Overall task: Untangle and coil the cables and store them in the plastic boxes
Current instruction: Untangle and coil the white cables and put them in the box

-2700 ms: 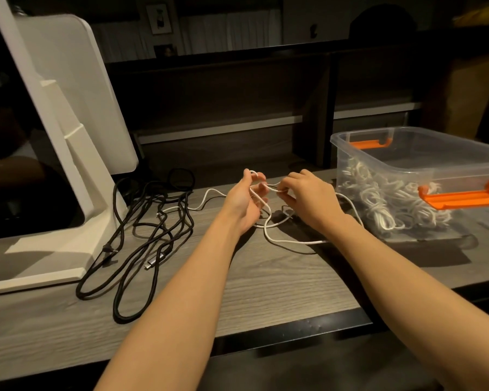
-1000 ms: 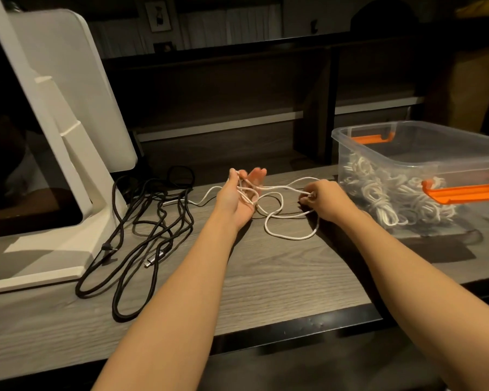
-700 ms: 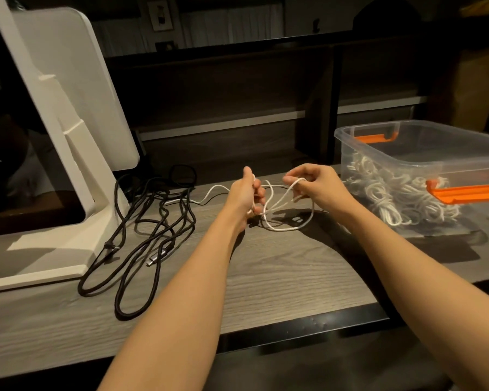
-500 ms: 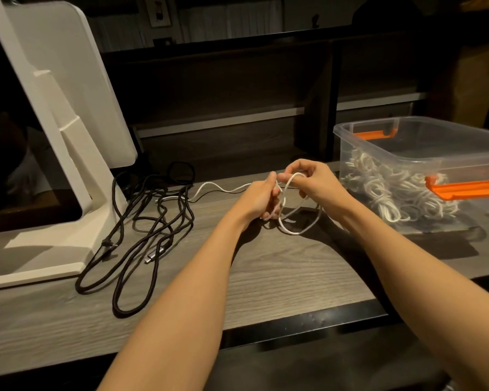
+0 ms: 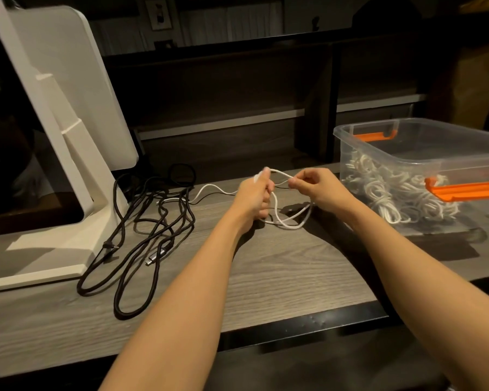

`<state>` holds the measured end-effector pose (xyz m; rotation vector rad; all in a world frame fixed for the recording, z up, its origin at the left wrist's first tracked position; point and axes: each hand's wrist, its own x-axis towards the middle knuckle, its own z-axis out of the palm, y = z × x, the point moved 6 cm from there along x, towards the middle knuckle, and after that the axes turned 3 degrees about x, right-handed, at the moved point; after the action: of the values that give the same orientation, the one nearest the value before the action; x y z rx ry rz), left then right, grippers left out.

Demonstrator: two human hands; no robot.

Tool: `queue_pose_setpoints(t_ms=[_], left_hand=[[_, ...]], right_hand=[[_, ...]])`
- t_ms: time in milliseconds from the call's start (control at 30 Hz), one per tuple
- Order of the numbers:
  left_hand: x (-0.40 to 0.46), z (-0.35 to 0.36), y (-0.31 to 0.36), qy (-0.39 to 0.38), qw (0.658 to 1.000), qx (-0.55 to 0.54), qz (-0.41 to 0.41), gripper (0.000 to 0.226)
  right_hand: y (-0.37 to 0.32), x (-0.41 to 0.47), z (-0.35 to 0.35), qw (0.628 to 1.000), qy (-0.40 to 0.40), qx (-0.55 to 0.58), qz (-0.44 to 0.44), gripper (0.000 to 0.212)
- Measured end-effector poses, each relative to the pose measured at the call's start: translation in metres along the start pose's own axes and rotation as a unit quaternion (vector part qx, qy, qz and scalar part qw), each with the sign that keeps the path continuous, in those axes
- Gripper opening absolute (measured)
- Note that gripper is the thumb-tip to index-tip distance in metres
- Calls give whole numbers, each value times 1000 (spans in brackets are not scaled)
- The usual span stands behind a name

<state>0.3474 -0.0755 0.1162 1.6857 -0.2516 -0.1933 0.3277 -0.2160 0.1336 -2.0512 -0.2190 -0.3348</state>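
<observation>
We've got the white cable [image 5: 290, 221] bunched in our left hand [image 5: 253, 197] above the desk [image 5: 280, 272], right hand [image 5: 319, 187] pinching a loop. Its tail runs into the black cable pile [image 5: 141, 221] (snag risk if we yank), far from the clear box [image 5: 424, 153].

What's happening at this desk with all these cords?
A person is winding a white cable into loops. The left hand grips the gathered loops while the right hand pinches a strand beside it. A clear plastic box to the right already holds coiled white cables. A tangle of black cables lies on the wooden desk, not yet sorted.
</observation>
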Motion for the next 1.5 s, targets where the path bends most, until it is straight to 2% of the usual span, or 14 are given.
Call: queue_pose_setpoints(t_ms=[100,167,300,433,500,567,633,733,867,933,1100,1233,1333,1500], left_hand=[[5,-10,-5,55,998,-21,-3,43],[5,-8,-7,63,993,-98,-11,40],[5,-9,-3,70,947,-314,-25,37],[2,-11,-3,58,912,-405,-32,42],[2,-10,-5,51,883,-464,-52,41],[2,-8,-7,47,873,-479,-77,40],[1,-6,-10,39,890,-443,-98,42],[1,-2,-9,28,935,-340,-99,44],[2,-2,-5,69,975,-199,-65,48],[2,-3,-2,92,984,-144,-56,52],[5,-3,-3,89,995,-10,-40,56],[4,2,-6,35,995,89,-29,60],[1,8,-3,-10,987,162,-16,63],[-2,17,2,-109,981,160,-26,66]], right_hand=[[3,0,2,998,-11,-68,-4,18],[8,2,3,994,-23,-107,4,15],[21,5,3,984,-55,-161,51,15],[27,7,2,978,-48,-185,82,23],[30,7,-3,974,-23,-202,102,28],[32,6,-9,976,13,-183,116,28],[33,5,-15,983,48,-125,125,24],[28,3,-13,988,62,22,138,20],[17,0,-7,977,74,170,107,16],[13,0,-6,981,84,158,80,18],[4,2,-3,997,72,21,-3,46],[6,6,5,997,53,-45,-18,42],[4,5,2,995,69,-64,-22,33],[4,3,-9,983,122,-136,-31,24]])
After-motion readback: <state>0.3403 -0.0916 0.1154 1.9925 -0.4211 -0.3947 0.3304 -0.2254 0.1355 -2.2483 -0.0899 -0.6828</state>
